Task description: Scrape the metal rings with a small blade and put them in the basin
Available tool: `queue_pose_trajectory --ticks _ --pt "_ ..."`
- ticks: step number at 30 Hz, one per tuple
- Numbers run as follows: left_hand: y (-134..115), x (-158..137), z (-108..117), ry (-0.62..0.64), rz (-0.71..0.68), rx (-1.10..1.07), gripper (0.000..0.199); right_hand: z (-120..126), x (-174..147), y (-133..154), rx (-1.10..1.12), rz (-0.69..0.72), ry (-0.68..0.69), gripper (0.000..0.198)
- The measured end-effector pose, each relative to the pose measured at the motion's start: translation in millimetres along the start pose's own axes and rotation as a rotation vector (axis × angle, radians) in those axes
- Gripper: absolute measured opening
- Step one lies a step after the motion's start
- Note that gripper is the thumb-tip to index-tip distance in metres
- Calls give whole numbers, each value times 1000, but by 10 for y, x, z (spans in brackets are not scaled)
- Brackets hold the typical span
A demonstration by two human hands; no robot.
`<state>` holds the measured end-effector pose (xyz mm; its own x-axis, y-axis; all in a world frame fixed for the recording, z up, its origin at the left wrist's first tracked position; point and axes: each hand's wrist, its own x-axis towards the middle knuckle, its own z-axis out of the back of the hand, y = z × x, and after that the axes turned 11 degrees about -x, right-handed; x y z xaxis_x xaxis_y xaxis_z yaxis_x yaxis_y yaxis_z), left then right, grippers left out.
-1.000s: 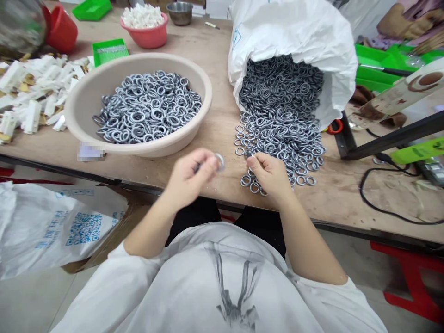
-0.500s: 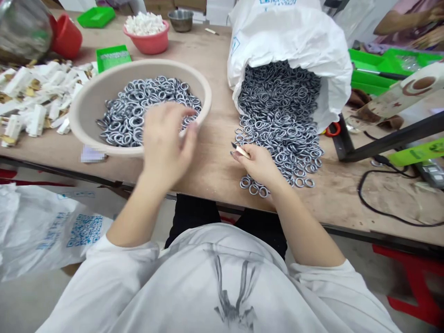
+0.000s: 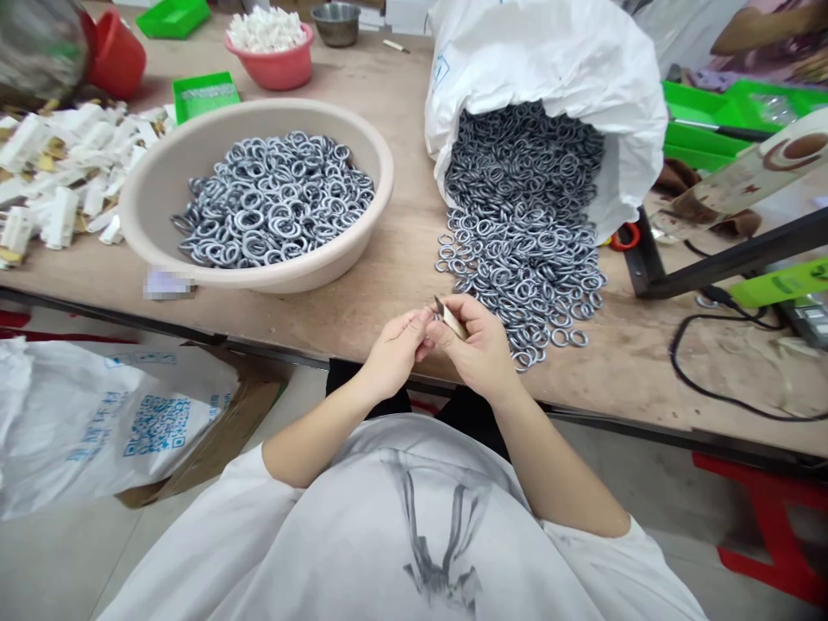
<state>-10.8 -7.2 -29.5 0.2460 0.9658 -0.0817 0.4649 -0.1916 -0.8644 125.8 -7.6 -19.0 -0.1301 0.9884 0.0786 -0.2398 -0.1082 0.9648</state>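
Low over the table's front edge, my two hands meet at their fingertips. My right hand (image 3: 477,347) is closed round a small knife (image 3: 453,321) with a pale handle, its dark pointed blade up and toward my left fingers. My left hand (image 3: 396,349) pinches what looks like a small grey ring, mostly hidden by the fingers. A heap of grey rings (image 3: 530,267) lies just beyond my right hand, spilling from a white sack (image 3: 549,60) on its side. To the left, a large beige basin (image 3: 259,278) holds many similar rings.
White plastic pieces (image 3: 61,211) are piled at far left near a green tray (image 3: 205,97). Farther back are a pink bowl (image 3: 278,73) and a metal bowl (image 3: 336,26). At right stand a black metal frame (image 3: 711,259) and a cable (image 3: 676,362). Another person's arm (image 3: 763,30) shows at upper right.
My left hand has moved from over the basin down and right to meet my right hand. My right hand has come slightly lower, still with the knife.
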Motion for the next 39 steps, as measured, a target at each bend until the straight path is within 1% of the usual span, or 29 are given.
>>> queue_pose_trajectory --ticks 3,5,7,9,11,13,16,19,23,24,26,28,30,31,33,36,38,39 --pt "-1 -11 0 22 49 -73 49 75 -5 12 -133 20 -57 42" --pt "-16 -15 7 22 71 -108 50 109 -42 22 -301 90 -70 45" --pt "-28 -18 10 0 88 -136 50 118 -94 34 -476 180 -37 46" --pt "-31 -22 6 -37 97 -161 51 107 -139 48 -599 242 -2 47" --pt "-27 -23 -1 -64 101 -186 50 87 -164 61 -661 261 24 48" --pt "-20 -21 -3 -61 106 -201 50 69 -172 68 -693 260 40 48" --pt "-16 -23 8 -22 116 -204 49 61 -162 59 -704 262 48 48" --pt "-17 -49 13 25 124 -197 48 94 -110 12 -701 243 9 47" --pt "-4 -98 0 162 122 -148 49 169 -14 -64 -651 86 -74 48" --pt "4 -101 0 165 112 -133 50 173 -7 -71 -615 70 -81 46" --pt "21 -90 11 112 88 -112 49 148 -23 -65 -504 86 -74 36" --pt "37 -63 37 61 77 -103 48 95 -45 -44 -361 113 -31 30" --pt "44 -30 74 72 81 -89 49 57 -6 -25 -267 107 40 31" --pt "46 -13 95 94 82 -71 50 58 57 -19 -273 96 61 30" --pt "55 23 142 121 69 -10 52 117 283 -18 -414 86 57 33" --pt "101 83 218 90 32 72 51 301 799 -44 -873 106 -44 28" --pt "148 122 265 73 17 84 47 416 1141 -78 -1213 69 -107 30" --pt "169 139 284 70 17 77 45 454 1281 -100 -1333 55 -124 32"
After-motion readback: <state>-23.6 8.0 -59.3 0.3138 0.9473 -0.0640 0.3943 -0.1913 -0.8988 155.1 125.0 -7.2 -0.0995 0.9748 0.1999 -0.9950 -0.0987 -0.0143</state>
